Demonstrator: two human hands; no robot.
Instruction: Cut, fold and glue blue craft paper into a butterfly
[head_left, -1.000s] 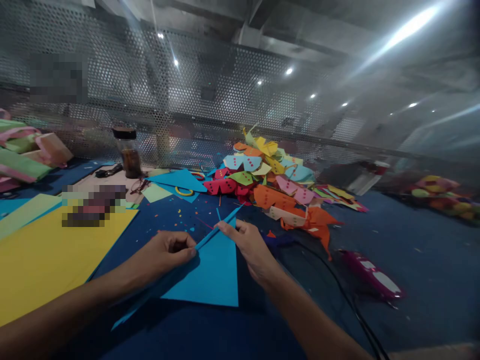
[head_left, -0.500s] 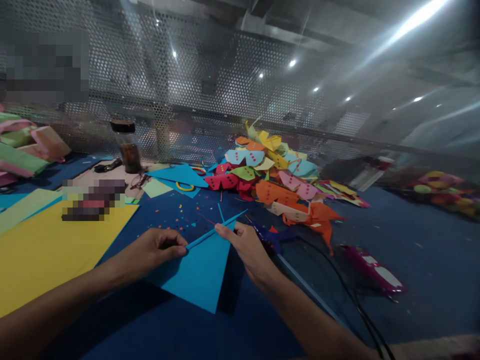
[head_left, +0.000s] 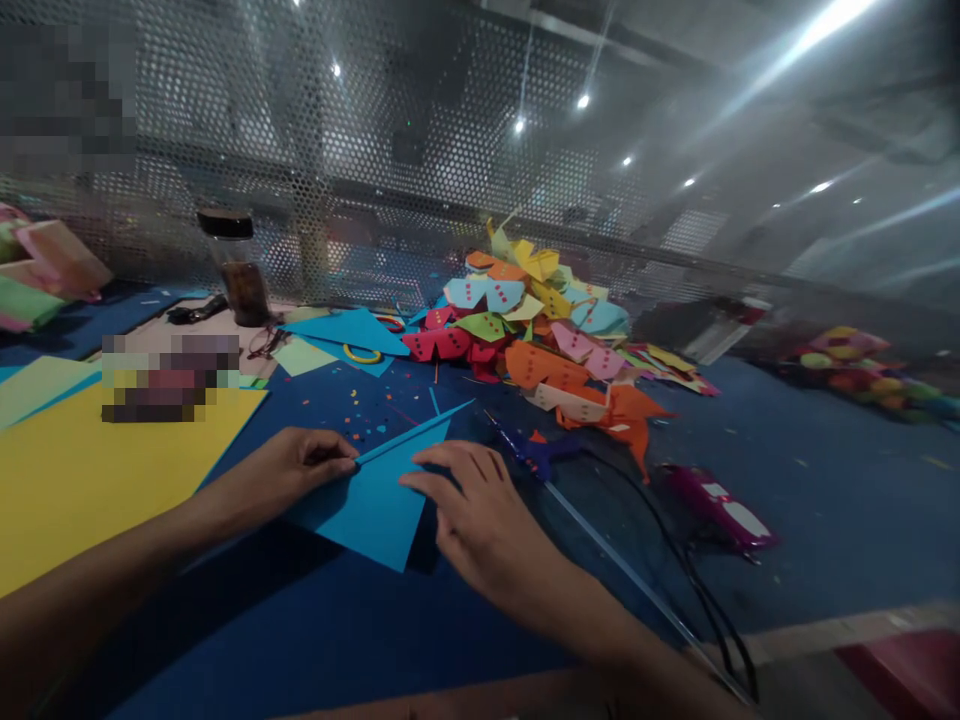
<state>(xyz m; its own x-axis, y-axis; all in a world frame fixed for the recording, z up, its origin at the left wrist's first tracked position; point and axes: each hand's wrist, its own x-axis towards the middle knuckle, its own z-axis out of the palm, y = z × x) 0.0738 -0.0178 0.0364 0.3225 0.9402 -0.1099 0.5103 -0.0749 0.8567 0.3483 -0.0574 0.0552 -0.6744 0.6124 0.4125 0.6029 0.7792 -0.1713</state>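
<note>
Head view: your right hand (head_left: 481, 525) at three o'clock has opened, so only your left hand (head_left: 300, 468), at nine, pinches the part-rolled blue paper (head_left: 375, 508).

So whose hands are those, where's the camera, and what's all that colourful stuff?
Those belong to a person, not a robot: a left hand and a right hand, both bare. The camera sits on that person's head, looking forward and down, in every picture. The left hand pinches the narrow rolled or folded edge of a blue paper. The right hand is open by the paper; I can't tell if it touches. On the blue surface are a big yellow sheet, a pile of folded paper shapes, many with dots, and a purple gadget. A dark-lidded jar stands further back.
</note>
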